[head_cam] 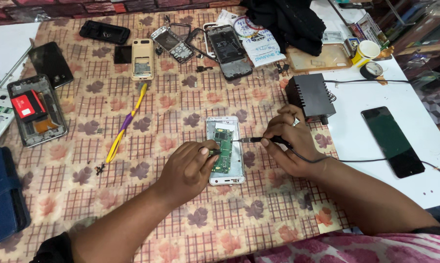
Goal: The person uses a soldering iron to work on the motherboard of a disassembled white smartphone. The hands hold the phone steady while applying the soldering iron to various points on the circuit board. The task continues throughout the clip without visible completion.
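Green circuit board (224, 150) sits in opened white phone (224, 151), mid-tabletop (181, 107). Left hand (188, 168) fingers pinch board's left edge. Right hand (290, 141) grips soldering iron (263, 140), tip at board's top right. Black power unit (311, 96) just behind; open cloth toward yellow tool (126, 124).

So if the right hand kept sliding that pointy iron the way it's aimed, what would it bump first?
The right hand aims the soldering iron leftward, so the tip would probably meet the green circuit board in the open phone first, then perhaps the left hand steadying it. Depth is unclear.
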